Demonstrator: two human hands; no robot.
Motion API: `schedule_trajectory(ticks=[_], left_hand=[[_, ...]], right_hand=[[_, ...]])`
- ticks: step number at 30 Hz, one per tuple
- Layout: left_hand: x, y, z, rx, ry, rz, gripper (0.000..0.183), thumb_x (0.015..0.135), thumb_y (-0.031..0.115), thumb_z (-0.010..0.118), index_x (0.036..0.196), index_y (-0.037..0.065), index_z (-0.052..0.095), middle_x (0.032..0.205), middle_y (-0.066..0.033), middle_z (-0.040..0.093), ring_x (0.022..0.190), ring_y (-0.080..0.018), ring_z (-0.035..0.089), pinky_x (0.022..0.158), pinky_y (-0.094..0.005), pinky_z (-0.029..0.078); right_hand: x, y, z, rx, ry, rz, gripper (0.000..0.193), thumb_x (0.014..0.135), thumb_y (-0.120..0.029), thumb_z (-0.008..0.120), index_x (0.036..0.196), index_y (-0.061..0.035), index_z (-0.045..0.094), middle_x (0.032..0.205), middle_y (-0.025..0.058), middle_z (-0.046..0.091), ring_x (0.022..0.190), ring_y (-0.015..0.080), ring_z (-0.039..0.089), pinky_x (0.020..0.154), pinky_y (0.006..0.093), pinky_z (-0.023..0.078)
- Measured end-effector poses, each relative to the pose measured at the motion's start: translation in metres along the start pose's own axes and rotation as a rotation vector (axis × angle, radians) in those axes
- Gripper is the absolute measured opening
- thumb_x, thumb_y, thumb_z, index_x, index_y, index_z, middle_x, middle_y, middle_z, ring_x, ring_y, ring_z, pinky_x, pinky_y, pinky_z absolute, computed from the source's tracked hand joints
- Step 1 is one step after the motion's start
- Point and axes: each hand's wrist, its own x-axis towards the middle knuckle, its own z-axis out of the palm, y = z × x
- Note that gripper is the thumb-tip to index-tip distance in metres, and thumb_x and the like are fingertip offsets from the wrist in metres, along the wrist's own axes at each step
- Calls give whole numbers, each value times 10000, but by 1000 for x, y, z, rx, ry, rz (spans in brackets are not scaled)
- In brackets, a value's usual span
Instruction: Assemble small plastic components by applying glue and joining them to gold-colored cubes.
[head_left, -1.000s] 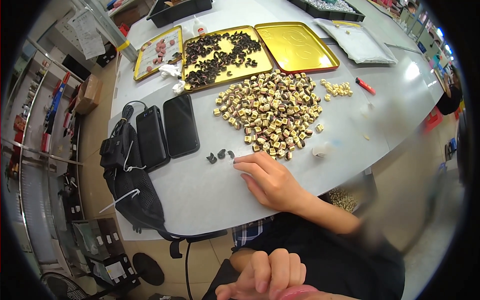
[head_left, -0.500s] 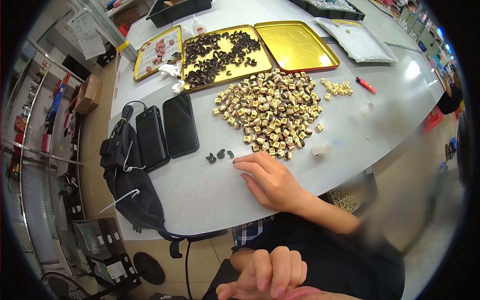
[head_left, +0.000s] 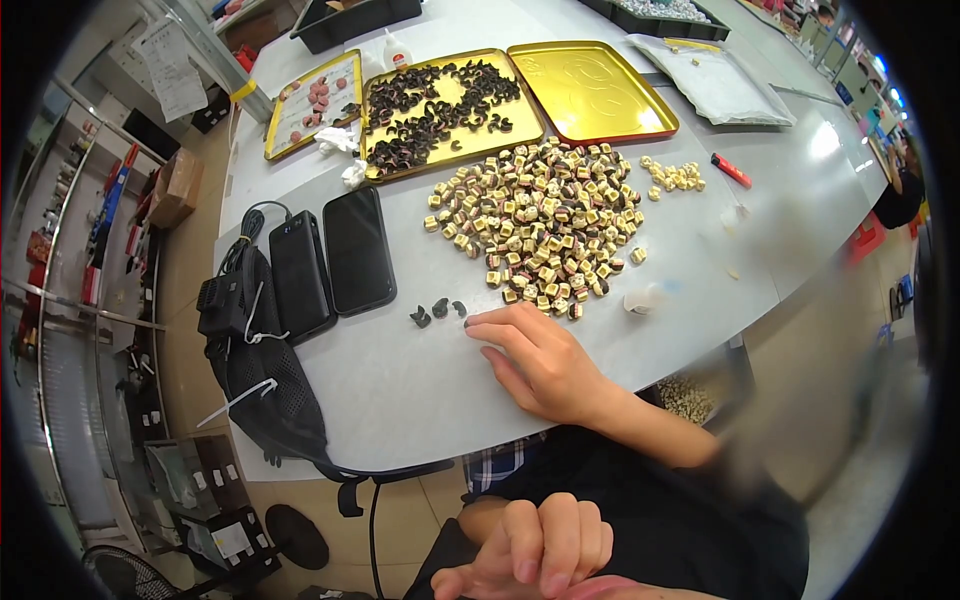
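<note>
My right hand (head_left: 545,362) lies on the grey table with its fingers partly spread and the thumb apart. Beside its fingertips lie small black curved pieces (head_left: 440,309) in a short row. A dark bit shows at the index fingertip; whether it is a piece under the finger I cannot tell. Just beyond the hand spreads a big heap of small cube-shaped pieces (head_left: 550,220), cream and dark brown with pinkish sides. My left hand (head_left: 550,550) is raised at the lower edge, fingers loosely curled, thumb apart, with nothing visible in it.
A gold tray (head_left: 530,115) holds many black curved pieces; its neighbour is a shiny gold tray (head_left: 600,90). Left lie a black phone (head_left: 360,250), a power bank (head_left: 300,275) and a black mesh bag (head_left: 270,390). A red marker (head_left: 731,170) lies near cream pieces (head_left: 677,177).
</note>
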Motion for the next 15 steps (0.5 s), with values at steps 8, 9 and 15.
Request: schedule_trajectory(ticks=[8, 9, 15], left_hand=[[-4, 0, -8, 0, -72, 2, 379, 783, 420, 812, 836, 99, 619, 868, -59, 619, 773, -172, 495, 681, -301, 404], [-4, -1, -3, 6, -32, 12, 379, 784, 422, 813, 838, 99, 621, 867, -58, 619, 775, -172, 497, 682, -303, 405], [8, -5, -11, 33, -162, 32, 395, 793, 455, 800, 842, 104, 625, 885, -55, 627, 779, -175, 499, 690, -314, 410]], right_hand=[[-1, -2, -1, 10, -3, -1, 383, 781, 107, 668, 1144, 5, 602, 1136, 144, 642, 992, 326, 636, 832, 395, 533], [-2, -2, -1, 10, -4, 4, 383, 781, 107, 669, 1145, 5, 602, 1136, 144, 642, 993, 326, 636, 833, 395, 533], [-2, -2, -2, 6, 5, 1, 382, 782, 103, 672, 1145, 3, 604, 1133, 144, 643, 986, 326, 636, 831, 398, 533]])
